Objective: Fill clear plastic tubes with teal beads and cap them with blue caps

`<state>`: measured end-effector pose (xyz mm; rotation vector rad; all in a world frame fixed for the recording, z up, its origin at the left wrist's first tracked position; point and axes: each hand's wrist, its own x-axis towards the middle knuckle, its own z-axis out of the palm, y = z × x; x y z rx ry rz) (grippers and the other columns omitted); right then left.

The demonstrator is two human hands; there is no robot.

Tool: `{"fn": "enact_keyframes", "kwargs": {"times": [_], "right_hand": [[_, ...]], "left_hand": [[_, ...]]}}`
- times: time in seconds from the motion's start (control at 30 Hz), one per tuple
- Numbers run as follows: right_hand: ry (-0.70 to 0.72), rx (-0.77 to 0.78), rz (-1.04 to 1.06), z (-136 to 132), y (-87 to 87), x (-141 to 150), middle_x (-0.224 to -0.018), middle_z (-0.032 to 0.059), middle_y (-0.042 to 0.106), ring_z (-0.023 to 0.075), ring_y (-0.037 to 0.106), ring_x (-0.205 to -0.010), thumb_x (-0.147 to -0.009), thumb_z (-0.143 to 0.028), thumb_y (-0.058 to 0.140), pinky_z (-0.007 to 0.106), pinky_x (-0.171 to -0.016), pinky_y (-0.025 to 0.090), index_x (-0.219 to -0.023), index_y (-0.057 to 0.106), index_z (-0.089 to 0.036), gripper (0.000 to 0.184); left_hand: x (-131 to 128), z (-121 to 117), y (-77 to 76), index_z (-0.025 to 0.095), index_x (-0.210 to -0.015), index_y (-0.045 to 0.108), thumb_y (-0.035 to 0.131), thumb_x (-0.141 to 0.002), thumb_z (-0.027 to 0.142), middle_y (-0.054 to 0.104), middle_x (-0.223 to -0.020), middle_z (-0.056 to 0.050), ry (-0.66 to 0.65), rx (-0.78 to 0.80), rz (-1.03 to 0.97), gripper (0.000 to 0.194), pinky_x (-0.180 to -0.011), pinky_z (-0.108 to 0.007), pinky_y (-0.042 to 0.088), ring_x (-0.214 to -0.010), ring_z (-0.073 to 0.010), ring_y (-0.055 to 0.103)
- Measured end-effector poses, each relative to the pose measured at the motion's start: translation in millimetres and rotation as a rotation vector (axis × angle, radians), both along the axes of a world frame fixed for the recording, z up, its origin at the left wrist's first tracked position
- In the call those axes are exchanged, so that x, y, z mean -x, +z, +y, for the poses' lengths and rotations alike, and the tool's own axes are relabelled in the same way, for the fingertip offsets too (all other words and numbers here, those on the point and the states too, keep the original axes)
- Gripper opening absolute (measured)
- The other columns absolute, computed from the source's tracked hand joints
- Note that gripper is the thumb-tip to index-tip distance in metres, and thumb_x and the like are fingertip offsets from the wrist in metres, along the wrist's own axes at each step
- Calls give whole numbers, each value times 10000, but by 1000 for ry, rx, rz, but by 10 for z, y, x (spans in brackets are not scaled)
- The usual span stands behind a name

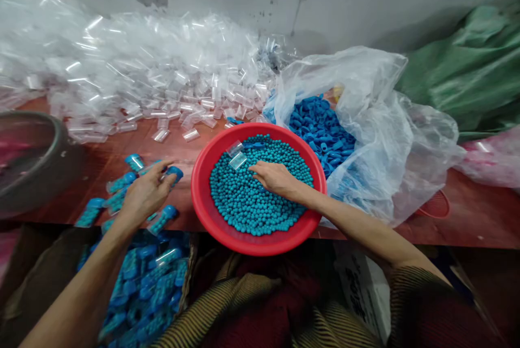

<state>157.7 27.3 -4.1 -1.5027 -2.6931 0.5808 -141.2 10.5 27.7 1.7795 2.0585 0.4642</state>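
Note:
My left hand (148, 191) hovers low over the red table at the left, fingers stretched and apart around a bead-filled clear tube with a blue cap (174, 174); no firm grip on it shows. Several similar filled tubes (117, 183) lie beside and under this hand. Inside a red bowl (200, 196), my right hand (275, 177) is over turquoise beads (252, 207), fingertips drawn together and pointing left. Whatever they pinch, if anything, is hidden. Two empty clear tubes (238, 161) rest on the beads just left of those fingertips, near a dark blue cap (255, 145).
Empty clear tubes (162, 66) are heaped along the wall. Behind the bowl to the right, a plastic bag (374, 120) holds blue caps (320, 126). A grey basin (52, 169) stands far left. Filled tubes (142, 288) fill a box below the table edge.

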Motion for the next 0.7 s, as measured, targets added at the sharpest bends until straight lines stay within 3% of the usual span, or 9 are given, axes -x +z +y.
{"fn": "enact_keyframes", "kwargs": {"times": [0.07, 0.13, 0.3, 0.47, 0.53, 0.63, 0.7], "right_hand": [[13, -75, -47, 147, 16, 170, -1109, 100, 574, 211, 592, -957, -947, -239, 346, 304, -738, 468, -1180, 528, -191, 300], [38, -131, -73, 291, -13, 329, -1161, 110, 536, 219, 585, -956, -953, -222, 301, 311, -709, 471, -1182, 513, -204, 313], [80, -64, -127, 483, -229, 453, -1155, 132, 537, 226, 605, -914, -936, -172, 305, 333, -718, 479, -1114, 549, -179, 302], [-20, 58, 52, 398, -307, 321, -1047, 141, 618, 238, 589, -1006, -869, -197, 502, 347, -852, 466, -1003, 591, -115, 180], [-77, 186, 274, 298, -273, 289, -1003, 105, 641, 199, 609, -958, -852, -174, 518, 315, -823, 490, -1023, 571, -124, 187], [-191, 589, 783, 125, -207, 265, -893, 48, 655, 155, 647, -809, -820, -166, 521, 274, -683, 536, -1011, 547, -145, 194], [-233, 798, 990, 39, -170, 251, -841, 33, 657, 145, 658, -736, -801, -216, 540, 257, -612, 544, -942, 560, -149, 158]], "left_hand": [[13, 7, -51, 153, -1253, 524, 479, -811, 396, 640, -1010, -143, 22, -10, 252, 507, -741, -394, 459, -876, -300, 598], [-45, -5, -79, 137, -1262, 515, 441, -837, 379, 629, -1032, -143, 10, -108, 312, 495, -767, -382, 460, -905, -281, 600], [-346, -51, -66, 154, -1130, 597, 425, -855, 366, 642, -863, -53, -143, -306, -5, 387, -714, -280, 454, -734, -160, 590], [-714, 19, -154, 140, -1131, 588, 465, -819, 362, 600, -693, -6, -207, -115, -347, 402, -603, -253, 426, -595, -131, 533], [-852, 68, -213, 118, -1166, 563, 513, -771, 355, 614, -719, -14, -182, -2, -472, 463, -584, -256, 427, -604, -137, 543], [-1037, 89, -270, 107, -1084, 596, 574, -702, 361, 637, -793, -35, -199, 162, -691, 460, -574, -259, 441, -642, -146, 565], [-1138, 54, -283, 114, -995, 619, 602, -678, 374, 641, -836, -39, -183, 207, -840, 411, -593, -254, 453, -680, -143, 572]]}}
